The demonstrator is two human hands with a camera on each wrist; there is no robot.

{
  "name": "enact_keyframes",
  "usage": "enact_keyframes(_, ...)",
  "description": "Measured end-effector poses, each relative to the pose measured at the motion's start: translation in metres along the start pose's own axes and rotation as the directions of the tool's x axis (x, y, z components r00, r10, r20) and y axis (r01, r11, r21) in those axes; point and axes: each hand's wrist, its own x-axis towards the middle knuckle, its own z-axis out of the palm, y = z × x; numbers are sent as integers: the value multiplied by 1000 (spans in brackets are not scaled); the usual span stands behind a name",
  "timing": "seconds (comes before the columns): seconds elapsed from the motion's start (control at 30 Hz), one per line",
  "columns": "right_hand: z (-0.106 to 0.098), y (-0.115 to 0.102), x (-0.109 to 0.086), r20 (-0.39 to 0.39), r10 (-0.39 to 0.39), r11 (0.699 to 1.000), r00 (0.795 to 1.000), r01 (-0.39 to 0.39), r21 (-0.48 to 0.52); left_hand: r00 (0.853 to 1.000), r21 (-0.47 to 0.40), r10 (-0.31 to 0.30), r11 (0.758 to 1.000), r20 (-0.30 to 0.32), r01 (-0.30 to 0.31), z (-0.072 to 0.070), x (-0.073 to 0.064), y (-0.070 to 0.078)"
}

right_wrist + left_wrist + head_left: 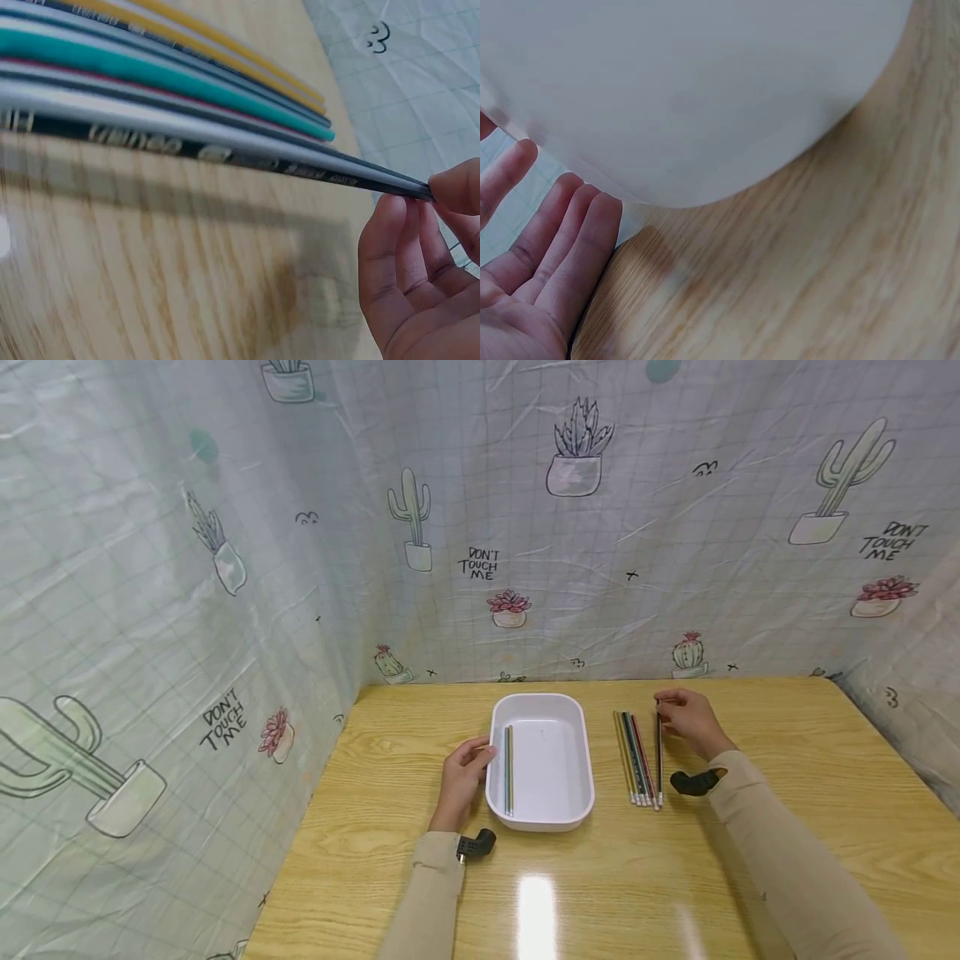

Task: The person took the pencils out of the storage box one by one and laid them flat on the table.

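My left hand is at the left side of a white plastic tray. Its thumb crosses the rim while other fingers lie against the outer wall. Two pencils, one bluish and one yellowish, lie lengthwise inside the tray by its left wall. With thumb and fingertips, my right hand pinches the far end of a black-and-silver pencil. Left of that pencil, several others lie side by side on the table, among them yellow, green, dark and red ones.
The wooden table meets a hanging cloth with cactus drawings at its back and left sides. Dark wrist devices are worn on both wrists.
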Motion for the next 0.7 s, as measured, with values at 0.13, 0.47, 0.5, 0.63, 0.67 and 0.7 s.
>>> enact_keyframes(0.13, 0, 5, 1, -5, -33, 998, 999, 32, -58, 1000, 5, -6, 1000, 0, 6, 0, 0, 1)
enact_keyframes(0.47, 14, 9, 6, 30, -71, 986, 997, 75, -149, 1000, 19, 12, 1000, -6, -12, 0, 1, 0)
enact_keyframes(0.5, 16, 10, 7, 33, -73, 985, 997, 77, -155, 1000, 17, 10, 1000, -6, -10, 0, 1, 0)
enact_keyframes(0.63, 21, 11, 11, 40, -73, 982, 997, 79, -169, 1000, 14, 10, 1000, -7, -10, 0, 0, 1)
enact_keyframes(0.67, 23, 11, 11, 41, -68, 983, 997, 74, -170, 1000, 16, 9, 1000, -6, -9, 0, 0, 1)
enact_keyframes(0.7, 24, 11, 12, 40, -62, 983, 997, 68, -170, 1000, 19, 10, 1000, -6, -9, 0, 0, 1)
